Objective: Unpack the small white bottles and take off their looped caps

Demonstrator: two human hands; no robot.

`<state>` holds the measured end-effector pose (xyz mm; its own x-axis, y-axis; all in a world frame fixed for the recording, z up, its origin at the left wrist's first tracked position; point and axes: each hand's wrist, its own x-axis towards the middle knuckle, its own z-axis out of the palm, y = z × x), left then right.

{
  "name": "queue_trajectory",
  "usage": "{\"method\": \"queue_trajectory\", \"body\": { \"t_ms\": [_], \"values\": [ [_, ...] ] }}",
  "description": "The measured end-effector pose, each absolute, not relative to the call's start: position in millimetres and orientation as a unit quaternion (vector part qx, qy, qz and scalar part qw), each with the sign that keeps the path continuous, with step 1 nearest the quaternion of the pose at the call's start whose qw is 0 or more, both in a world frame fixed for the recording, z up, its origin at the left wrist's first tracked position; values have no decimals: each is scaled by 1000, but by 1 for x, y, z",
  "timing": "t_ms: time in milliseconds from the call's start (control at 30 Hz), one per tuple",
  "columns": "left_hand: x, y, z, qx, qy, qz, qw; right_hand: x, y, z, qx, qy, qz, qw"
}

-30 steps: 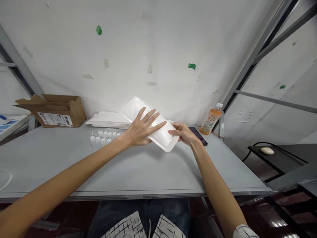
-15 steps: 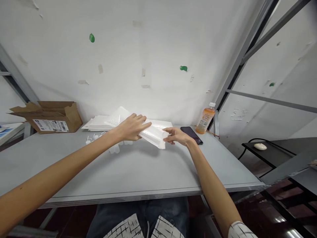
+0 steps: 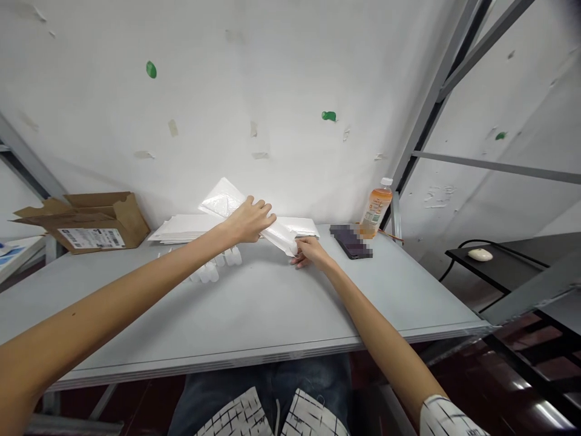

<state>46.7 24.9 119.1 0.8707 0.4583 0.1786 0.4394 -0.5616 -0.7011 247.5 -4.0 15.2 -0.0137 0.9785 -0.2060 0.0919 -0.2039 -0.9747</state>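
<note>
you have brought the white bubble mailer (image 3: 282,238) back over the stack of white mailers (image 3: 181,229), your left hand (image 3: 249,221) curled closed on it, your right hand (image 3: 312,253) at its lower corner, grip unclear.

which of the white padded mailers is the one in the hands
The white bubble mailer held between the left hand and right hand. It alone is raised and angled, while the others lie flat in a flat stack of white mailers on the grey table.

glossy white plastic bubble mailer (image 3: 240,209), matt grey tabletop (image 3: 254,303)
</note>
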Motion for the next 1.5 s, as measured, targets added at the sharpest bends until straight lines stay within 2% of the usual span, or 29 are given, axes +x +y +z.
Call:
{"method": "queue_trajectory", "body": {
  "t_ms": [467, 633, 1000, 1200, 1500],
  "values": [
    [52, 17, 124, -873, -252, -9, 417, 254, 1, 17, -570, -413, 564, 432],
    [47, 22, 121, -887, -277, -27, 370, 254, 4, 16, -560, -396, 565, 459],
    [10, 84, 125, -835, -458, 97, 290, 273, 10, 14, -586, -346, 452, 577],
    [-36, 131, 119, -781, -580, 91, 214, 270, 6, 14, -586, -376, 431, 574],
    [-73, 148, 102, -758, -626, 70, 168, 265, 1, 15, -570, -428, 433, 552]
  ]
}}
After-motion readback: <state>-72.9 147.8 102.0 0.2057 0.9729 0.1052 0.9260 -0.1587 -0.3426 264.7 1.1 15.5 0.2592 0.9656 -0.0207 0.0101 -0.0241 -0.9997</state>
